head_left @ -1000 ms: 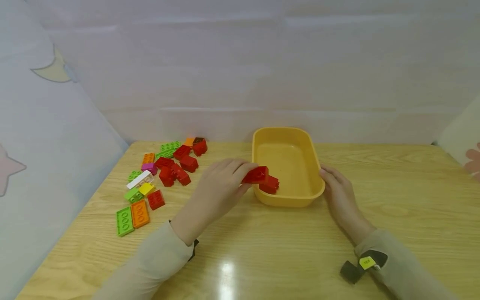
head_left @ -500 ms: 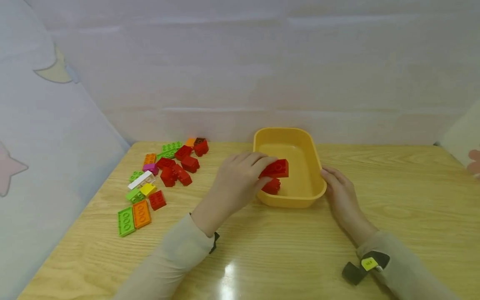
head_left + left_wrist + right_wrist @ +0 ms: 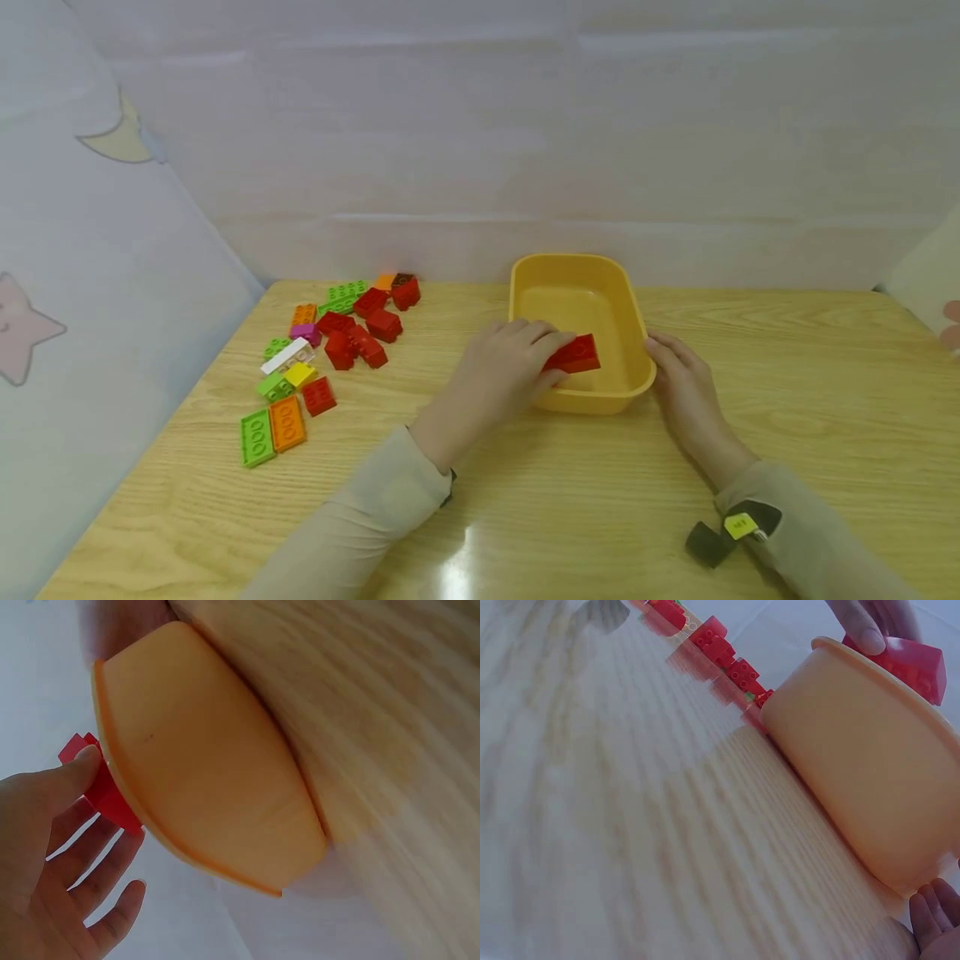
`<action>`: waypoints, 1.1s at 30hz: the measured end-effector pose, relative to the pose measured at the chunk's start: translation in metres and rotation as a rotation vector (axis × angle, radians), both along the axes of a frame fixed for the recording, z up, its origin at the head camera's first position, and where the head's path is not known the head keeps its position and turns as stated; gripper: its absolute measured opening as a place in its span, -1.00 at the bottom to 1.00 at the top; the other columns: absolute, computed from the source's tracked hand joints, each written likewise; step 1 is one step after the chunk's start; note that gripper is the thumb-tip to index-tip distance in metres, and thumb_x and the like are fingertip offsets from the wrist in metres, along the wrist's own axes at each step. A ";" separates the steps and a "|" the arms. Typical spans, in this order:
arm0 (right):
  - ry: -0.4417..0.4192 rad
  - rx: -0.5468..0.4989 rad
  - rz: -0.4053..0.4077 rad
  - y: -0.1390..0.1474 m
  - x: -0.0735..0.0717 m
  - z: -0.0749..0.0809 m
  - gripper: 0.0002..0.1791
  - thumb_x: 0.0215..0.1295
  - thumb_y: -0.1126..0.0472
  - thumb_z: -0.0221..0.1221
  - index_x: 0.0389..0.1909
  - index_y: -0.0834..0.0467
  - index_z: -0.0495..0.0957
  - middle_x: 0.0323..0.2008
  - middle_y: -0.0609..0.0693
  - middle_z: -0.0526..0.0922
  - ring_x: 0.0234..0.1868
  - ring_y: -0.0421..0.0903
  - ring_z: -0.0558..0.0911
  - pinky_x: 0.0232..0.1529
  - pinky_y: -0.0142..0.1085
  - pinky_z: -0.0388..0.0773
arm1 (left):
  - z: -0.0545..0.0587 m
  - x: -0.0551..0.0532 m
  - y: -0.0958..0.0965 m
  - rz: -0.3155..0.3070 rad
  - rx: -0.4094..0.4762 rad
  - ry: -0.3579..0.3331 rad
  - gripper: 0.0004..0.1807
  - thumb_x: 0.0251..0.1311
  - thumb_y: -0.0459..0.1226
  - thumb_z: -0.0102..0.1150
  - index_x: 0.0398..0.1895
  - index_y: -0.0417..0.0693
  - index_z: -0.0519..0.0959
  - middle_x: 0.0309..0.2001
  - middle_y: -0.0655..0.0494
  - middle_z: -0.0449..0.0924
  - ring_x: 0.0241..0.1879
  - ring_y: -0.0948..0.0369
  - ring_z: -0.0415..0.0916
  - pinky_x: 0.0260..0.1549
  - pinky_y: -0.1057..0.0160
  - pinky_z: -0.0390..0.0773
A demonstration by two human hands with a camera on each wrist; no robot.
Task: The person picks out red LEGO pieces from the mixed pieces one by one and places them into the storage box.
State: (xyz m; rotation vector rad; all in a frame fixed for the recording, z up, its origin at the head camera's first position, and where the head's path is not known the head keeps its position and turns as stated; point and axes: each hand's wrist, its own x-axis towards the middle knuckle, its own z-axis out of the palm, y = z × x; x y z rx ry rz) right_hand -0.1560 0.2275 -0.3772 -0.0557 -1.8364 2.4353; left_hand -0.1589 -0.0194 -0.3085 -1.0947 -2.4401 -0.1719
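Observation:
My left hand (image 3: 498,379) pinches a long red toy brick (image 3: 579,354) between thumb and fingers. In the head view the brick overlaps the near left part of a yellow plastic tub (image 3: 588,403). From the left wrist, the held brick (image 3: 112,796) shows at the tub's rim, the thumb across its upper side. My right hand (image 3: 692,404) rests against the tub's right outer wall, its fingers fairly straight. The right wrist view has those fingers (image 3: 934,911) low beside the tub (image 3: 862,757). The tub's near left corner is hidden behind my left hand.
Several toy bricks lie loose on the wooden table (image 3: 585,517) at the left, among them red bricks (image 3: 367,346), a white brick (image 3: 287,357), and green (image 3: 257,437) and orange (image 3: 287,423) plates. A pale cloth backdrop (image 3: 465,150) stands behind the table.
My left hand has moved right with the long red brick, from the tub's left rim to over its inside. A second red brick seen in the tub is now hidden. The right hand stays put.

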 end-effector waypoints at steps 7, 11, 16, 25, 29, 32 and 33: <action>-0.001 0.018 0.000 0.000 0.000 0.000 -0.83 0.47 0.13 0.13 -0.05 0.07 0.60 -0.06 -0.13 0.59 -0.07 -0.26 0.60 -0.06 -0.48 0.56 | -0.006 0.002 0.003 0.019 -0.034 -0.104 -0.58 0.31 0.02 0.23 0.15 0.07 0.64 -0.03 0.20 0.65 -0.11 0.22 0.58 -0.16 0.30 0.58; -0.006 0.035 -0.010 -0.001 -0.001 0.001 -0.84 0.46 0.12 0.14 -0.07 0.06 0.61 -0.07 -0.14 0.59 -0.08 -0.26 0.59 -0.07 -0.49 0.56 | -0.007 0.002 0.003 0.040 -0.055 -0.193 -0.60 0.36 0.04 0.14 0.11 0.09 0.66 -0.04 0.20 0.66 -0.10 0.22 0.57 -0.13 0.28 0.57; -0.011 0.030 -0.007 -0.002 -0.001 0.002 -0.86 0.46 0.11 0.15 -0.11 0.05 0.62 -0.09 -0.13 0.59 -0.09 -0.26 0.59 -0.08 -0.49 0.56 | -0.008 0.002 0.003 0.042 -0.097 -0.224 -0.63 0.42 0.02 0.08 0.10 0.10 0.68 -0.02 0.20 0.67 -0.08 0.21 0.58 -0.10 0.27 0.55; -0.001 0.032 0.008 -0.002 -0.001 0.001 -0.85 0.47 0.12 0.13 -0.09 0.05 0.62 -0.07 -0.12 0.58 -0.08 -0.25 0.59 -0.08 -0.49 0.56 | -0.011 -0.001 0.003 -0.048 -0.089 -0.235 -0.75 0.44 -0.16 0.10 0.02 0.07 0.71 -0.08 0.21 0.70 -0.08 0.24 0.61 -0.04 0.30 0.56; -0.015 0.049 0.010 -0.001 0.000 0.001 -0.83 0.48 0.10 0.12 -0.07 0.05 0.60 -0.06 -0.12 0.57 -0.07 -0.25 0.59 -0.08 -0.49 0.56 | -0.011 -0.001 0.002 -0.059 -0.073 -0.229 -0.78 0.41 -0.19 0.15 0.00 0.06 0.71 -0.08 0.21 0.69 -0.09 0.23 0.60 -0.05 0.31 0.55; -0.024 0.075 0.006 0.000 0.000 0.001 -0.82 0.48 0.08 0.11 -0.05 0.05 0.58 -0.04 -0.13 0.56 -0.06 -0.26 0.58 -0.08 -0.50 0.55 | -0.009 -0.001 0.002 -0.062 -0.060 -0.217 -0.80 0.38 -0.22 0.19 -0.02 0.07 0.71 -0.09 0.23 0.69 -0.11 0.23 0.60 -0.06 0.31 0.55; -0.026 0.079 0.005 0.000 0.000 0.001 -0.82 0.48 0.07 0.11 -0.05 0.04 0.58 -0.04 -0.13 0.55 -0.06 -0.26 0.58 -0.08 -0.50 0.55 | -0.008 -0.001 0.002 -0.059 -0.058 -0.210 -0.80 0.37 -0.22 0.20 -0.03 0.08 0.72 -0.09 0.23 0.70 -0.11 0.23 0.60 -0.07 0.31 0.55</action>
